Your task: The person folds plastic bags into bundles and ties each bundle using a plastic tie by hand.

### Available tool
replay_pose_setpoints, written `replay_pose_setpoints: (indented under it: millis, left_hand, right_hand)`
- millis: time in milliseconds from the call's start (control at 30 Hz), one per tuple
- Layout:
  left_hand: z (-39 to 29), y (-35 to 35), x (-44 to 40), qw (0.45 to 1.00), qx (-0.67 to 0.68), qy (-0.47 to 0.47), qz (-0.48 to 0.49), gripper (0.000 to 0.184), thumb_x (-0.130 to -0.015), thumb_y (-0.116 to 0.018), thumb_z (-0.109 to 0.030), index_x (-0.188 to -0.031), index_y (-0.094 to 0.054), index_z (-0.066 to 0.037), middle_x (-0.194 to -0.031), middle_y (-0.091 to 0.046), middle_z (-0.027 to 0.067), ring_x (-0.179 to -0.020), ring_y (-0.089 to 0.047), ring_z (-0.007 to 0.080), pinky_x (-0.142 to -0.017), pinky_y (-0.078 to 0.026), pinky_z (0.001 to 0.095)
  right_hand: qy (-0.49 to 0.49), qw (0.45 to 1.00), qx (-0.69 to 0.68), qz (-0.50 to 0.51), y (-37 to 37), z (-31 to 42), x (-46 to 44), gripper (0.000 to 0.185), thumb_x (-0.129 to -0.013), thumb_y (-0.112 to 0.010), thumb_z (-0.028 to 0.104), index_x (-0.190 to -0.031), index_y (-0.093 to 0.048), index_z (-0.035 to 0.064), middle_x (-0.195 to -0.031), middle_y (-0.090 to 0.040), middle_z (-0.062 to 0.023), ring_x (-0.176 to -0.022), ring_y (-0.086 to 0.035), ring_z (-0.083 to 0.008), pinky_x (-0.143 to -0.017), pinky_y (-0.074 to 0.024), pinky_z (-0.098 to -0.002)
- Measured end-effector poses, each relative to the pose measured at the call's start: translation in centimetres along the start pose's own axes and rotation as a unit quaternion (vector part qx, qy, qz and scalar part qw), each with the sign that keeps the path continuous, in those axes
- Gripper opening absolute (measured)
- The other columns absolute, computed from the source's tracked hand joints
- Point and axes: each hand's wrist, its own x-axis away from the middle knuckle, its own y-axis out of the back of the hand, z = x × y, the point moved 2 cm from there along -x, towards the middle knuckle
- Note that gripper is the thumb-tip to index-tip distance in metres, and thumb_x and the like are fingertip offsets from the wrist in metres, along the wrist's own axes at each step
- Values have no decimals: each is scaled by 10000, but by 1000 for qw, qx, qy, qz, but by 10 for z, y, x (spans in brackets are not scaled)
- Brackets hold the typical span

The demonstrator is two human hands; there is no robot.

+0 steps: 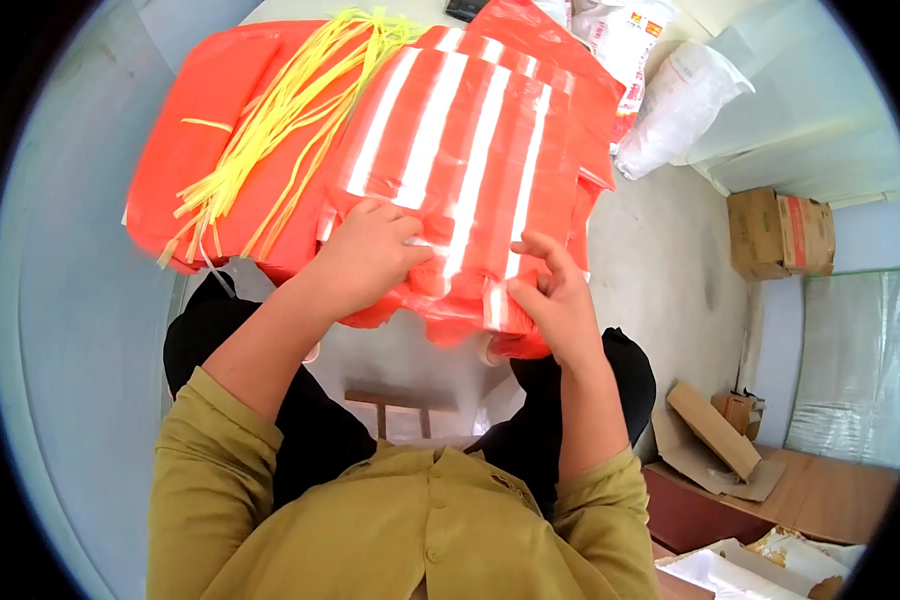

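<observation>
A red plastic sheet or bag with white stripes [470,150] lies over a stack in front of me, its near edge crumpled. My left hand [375,250] is closed at the near left part of this striped plastic, fingertips bent down onto it. At the near right corner, my right hand [560,300] has thumb and index finger apart, touching or just over the plastic. Left of the striped plastic is a folded pile of plain red plastic [195,130]. Across that pile lies a bundle of yellow plastic strips [280,130].
White sacks [685,95] stand beyond the stack on the right. A cardboard box [780,235] sits by the far right wall. Flattened cardboard [715,440] rests on a brown wooden surface [830,495] at the lower right. My knees are under the stack's near edge.
</observation>
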Motion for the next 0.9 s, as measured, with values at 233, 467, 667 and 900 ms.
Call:
replay_pose_setpoints:
  millis: [233, 467, 667, 900]
  left_hand:
    - [6, -4, 1, 1000, 22, 4, 7, 273, -838, -698, -145, -1096, -787, -130, -1196, -724, 61, -1152, -646, 251, -1017, -461, 446]
    - [8, -5, 2, 999, 24, 10, -23, 151, -853, -702, -150, -978, -762, -91, -1233, -729, 79, -1133, -648, 245, -951, -472, 424]
    - [4, -1, 0, 999, 19, 19, -18, 126, -834, -713, -148, -945, -754, -104, -1197, -727, 68, -1096, -652, 236, -906, -475, 416]
    - [3, 7, 1, 1000, 18, 25, -1, 123, -806, -707, -138, -927, -705, -113, -1003, -667, 40, -941, -643, 222, -817, -483, 391]
  right_hand:
    - [-77, 984, 59, 152, -21, -1, -77, 380, -1079, -569, 141, -1445, -606, 45, -1370, -644, -71, -1138, -628, -144, -935, -536, -319]
    - [-95, 978, -47, 177, -23, -25, -87, 427, -1053, -588, 52, -1478, -569, 20, -1307, -616, -55, -1092, -614, -123, -909, -542, -284]
    - [-32, 983, 114, 143, -43, -19, -87, 494, -948, -734, 64, -1418, -593, 13, -1257, -667, -113, -891, -696, -172, -799, -573, -332]
    - [81, 971, 214, 76, -57, -13, -85, 335, -913, -783, 127, -1222, -676, 53, -1144, -676, -104, -849, -690, -235, -753, -564, -360]
